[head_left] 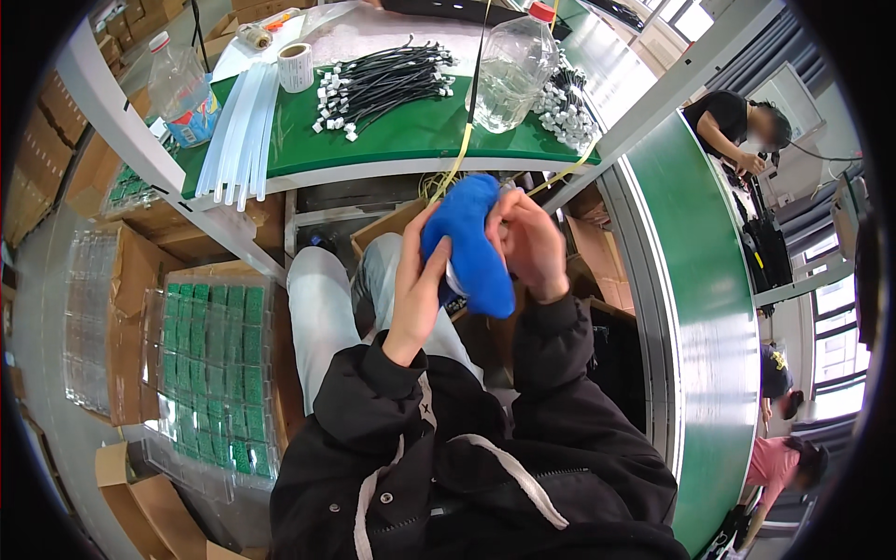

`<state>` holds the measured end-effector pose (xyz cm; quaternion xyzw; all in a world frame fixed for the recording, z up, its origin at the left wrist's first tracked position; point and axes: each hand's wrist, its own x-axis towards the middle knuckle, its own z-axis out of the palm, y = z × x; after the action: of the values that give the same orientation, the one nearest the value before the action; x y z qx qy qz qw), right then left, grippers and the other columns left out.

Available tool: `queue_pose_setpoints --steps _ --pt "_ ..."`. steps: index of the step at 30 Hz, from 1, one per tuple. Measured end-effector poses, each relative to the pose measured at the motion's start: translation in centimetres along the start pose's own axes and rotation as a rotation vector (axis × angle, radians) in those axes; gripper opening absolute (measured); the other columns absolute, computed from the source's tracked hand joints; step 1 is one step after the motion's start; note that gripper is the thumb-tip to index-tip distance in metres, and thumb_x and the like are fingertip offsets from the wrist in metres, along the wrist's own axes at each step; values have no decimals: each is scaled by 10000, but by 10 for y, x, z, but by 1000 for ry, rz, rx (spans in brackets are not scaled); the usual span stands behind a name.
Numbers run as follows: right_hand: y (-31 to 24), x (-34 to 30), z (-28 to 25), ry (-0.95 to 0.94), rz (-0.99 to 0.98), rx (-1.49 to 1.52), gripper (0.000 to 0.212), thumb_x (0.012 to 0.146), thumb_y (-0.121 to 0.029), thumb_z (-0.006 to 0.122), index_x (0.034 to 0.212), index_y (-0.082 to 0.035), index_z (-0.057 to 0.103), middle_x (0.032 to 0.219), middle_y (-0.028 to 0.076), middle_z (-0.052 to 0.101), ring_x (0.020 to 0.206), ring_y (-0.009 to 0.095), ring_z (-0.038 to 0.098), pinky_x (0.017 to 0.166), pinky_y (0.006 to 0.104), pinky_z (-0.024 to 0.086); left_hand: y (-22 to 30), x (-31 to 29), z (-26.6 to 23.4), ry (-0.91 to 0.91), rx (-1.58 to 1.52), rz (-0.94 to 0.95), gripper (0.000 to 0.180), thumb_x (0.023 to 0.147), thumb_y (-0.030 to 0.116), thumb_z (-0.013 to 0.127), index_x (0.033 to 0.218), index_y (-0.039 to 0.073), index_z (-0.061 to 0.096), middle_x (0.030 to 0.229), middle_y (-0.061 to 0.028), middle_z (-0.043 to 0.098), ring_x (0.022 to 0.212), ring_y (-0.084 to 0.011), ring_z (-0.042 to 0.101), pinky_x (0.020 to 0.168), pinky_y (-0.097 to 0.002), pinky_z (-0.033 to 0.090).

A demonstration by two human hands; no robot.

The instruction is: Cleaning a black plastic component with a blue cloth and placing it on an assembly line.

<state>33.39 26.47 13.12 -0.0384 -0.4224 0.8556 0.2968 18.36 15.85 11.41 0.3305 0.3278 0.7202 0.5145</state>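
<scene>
A soft blue fabric thing (470,245), rounded and bulging with a narrower middle, is held up above my lap. I cannot make out its exact kind. My left hand (420,280) grips it from the left side, thumb across its front, and a small white patch shows by the thumb. On its right side my right hand (534,245) is closed, with fingers curled and pinched against the blue edge. Part of that hand is slightly blurred. A thin yellow-and-black strap (464,140) hangs down from above, just behind the blue thing.
Ahead, a green-topped bench (392,140) carries bundled black cables (383,86), clear tubes (241,131), a label roll (296,68) and a large clear bottle (511,79). At left, plastic trays of green circuit boards (215,364) fill a carton. Other people work at right.
</scene>
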Motion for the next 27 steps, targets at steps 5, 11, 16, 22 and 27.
queue_pose_setpoints --steps 5,11,16,22,27 --pt "61 2 17 613 -264 -291 298 895 -238 470 1070 2 492 935 114 581 867 157 579 782 250 465 0 -5 0 77 650 292 487 838 111 563 1273 42 356 1182 -125 408 1084 -228 422 925 -332 347" --pt "51 -6 16 633 -18 -209 279 889 -178 522 1111 -11 497 960 68 588 857 129 581 757 238 468 -5 -14 -9 47 881 367 555 780 74 623 1266 42 357 1187 -137 383 1042 -245 446 873 -330 400" --pt "35 -16 8 689 -251 -875 307 848 -143 590 1103 6 505 965 63 592 837 120 579 747 250 471 -10 -11 -27 65 307 -91 518 791 144 646 1234 36 401 1170 -114 459 1014 -201 506 814 -298 454" --pt "15 -14 15 628 -37 -319 310 834 -109 579 1108 13 502 990 81 602 855 136 602 769 257 490 -22 -7 -39 -72 -269 -662 399 831 174 616 1173 27 471 1087 -56 563 1007 -152 544 832 -269 450" --pt "33 -24 2 548 126 -125 310 843 -93 549 1135 -7 494 1032 102 599 901 173 604 818 296 489 -23 -4 -36 8 -275 -350 388 839 157 602 1177 23 466 1099 -55 553 1001 -149 543 848 -269 439"
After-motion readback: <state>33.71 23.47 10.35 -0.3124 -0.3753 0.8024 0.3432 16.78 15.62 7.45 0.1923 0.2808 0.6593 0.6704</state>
